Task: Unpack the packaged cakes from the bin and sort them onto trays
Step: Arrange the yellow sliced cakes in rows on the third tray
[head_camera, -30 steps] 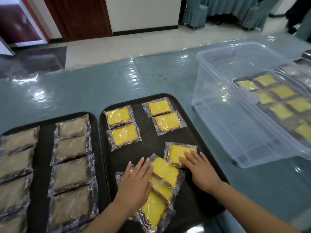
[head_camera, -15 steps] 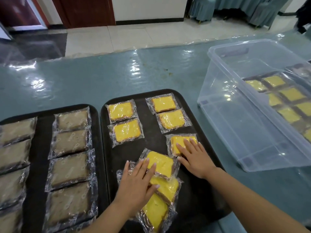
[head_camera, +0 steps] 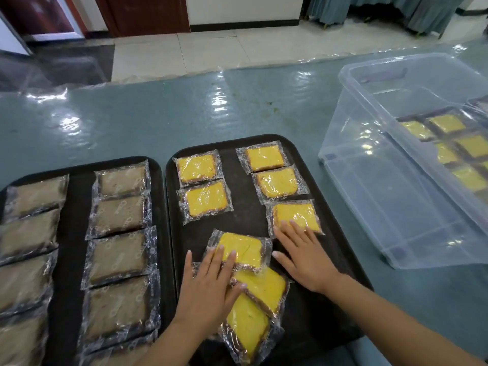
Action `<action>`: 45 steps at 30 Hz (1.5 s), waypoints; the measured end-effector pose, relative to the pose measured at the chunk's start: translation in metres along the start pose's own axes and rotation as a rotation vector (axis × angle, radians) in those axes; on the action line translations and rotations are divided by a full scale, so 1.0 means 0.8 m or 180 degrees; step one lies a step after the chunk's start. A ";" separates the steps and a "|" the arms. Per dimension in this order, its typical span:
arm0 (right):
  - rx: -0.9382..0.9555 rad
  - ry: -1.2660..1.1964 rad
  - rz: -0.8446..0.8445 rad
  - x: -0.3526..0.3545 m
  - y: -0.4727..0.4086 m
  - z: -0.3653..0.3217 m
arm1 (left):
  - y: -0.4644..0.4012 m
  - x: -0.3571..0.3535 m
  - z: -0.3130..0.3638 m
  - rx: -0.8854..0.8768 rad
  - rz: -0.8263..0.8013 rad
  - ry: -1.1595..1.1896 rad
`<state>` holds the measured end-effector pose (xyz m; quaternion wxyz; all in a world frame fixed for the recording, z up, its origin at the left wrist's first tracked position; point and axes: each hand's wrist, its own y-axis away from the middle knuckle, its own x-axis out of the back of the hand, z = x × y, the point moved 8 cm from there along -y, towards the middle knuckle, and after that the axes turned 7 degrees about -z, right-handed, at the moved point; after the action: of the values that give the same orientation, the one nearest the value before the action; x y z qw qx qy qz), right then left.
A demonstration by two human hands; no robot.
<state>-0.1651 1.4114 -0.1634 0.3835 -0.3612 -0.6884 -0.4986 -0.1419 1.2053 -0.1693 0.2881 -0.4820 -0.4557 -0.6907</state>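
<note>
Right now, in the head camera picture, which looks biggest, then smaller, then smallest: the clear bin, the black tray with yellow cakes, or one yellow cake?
1. clear bin and black tray: they look close in size, and the bin runs off the picture, so no ranking.
2. yellow cake: clearly smallest.

You see yellow cakes point(head_camera: 203, 167) in clear wrap on one black tray point(head_camera: 245, 217), brown cakes point(head_camera: 118, 215) on the other black tray point(head_camera: 74, 233), on a teal worktop point(head_camera: 158, 114); the bin point(head_camera: 396, 194) is clear.
</note>
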 end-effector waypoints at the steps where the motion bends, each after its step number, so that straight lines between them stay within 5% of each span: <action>1: 0.0143 -0.0080 -0.0018 -0.006 0.009 -0.016 | 0.002 0.000 -0.005 0.0042 -0.0002 0.0018; 7: 0.0636 -0.0151 -0.0317 -0.065 0.047 -0.071 | 0.015 0.001 -0.039 0.0452 -0.0081 0.0212; 20: 0.0659 0.0671 0.0285 -0.072 0.076 -0.030 | 0.053 -0.034 -0.015 0.0785 -0.0105 0.0306; 32: -0.0131 0.0575 0.0358 -0.054 0.080 0.009 | 0.010 -0.002 0.001 -0.0198 -0.0229 0.0147; 45: -0.0480 0.0779 0.0291 -0.059 0.058 0.017 | -0.050 -0.007 -0.021 0.0480 -0.0397 0.0209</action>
<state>-0.1057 1.4302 -0.1893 0.4587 -0.3565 -0.5799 -0.5711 -0.1803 1.2064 -0.1904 0.2948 -0.4068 -0.5258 -0.6864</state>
